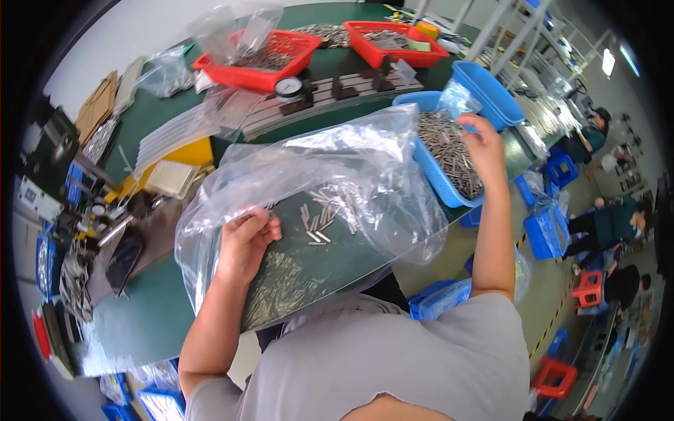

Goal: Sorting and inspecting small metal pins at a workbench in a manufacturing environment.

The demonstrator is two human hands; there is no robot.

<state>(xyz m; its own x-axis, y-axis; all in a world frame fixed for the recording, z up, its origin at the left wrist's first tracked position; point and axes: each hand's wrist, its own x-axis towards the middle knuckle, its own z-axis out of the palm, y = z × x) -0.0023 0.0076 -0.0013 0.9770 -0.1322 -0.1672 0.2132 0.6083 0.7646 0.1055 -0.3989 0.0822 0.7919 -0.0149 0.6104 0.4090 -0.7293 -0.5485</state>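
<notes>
My left hand (247, 237) is closed, thumb and fingers pinching the near edge of a large clear plastic bag (309, 151) spread over the green table. Several short metal pins (319, 228) lie loosely in and under the clear film, just right of that hand. My right hand (484, 147) is raised over the right rim of a blue basket (435, 172) heaped with similar metal pins (451, 151). Its fingers are curled in toward the thumb; whatever they may hold is too small to make out.
Behind the bag stand a grooved metal rail fixture (337, 93) with a dial gauge (288, 88) and two red baskets (309, 52) (358, 35) of metal parts. A second blue basket (502, 105) adjoins the first. Tools and a black pouch (126, 256) lie left. Co-workers (607, 224) are at right.
</notes>
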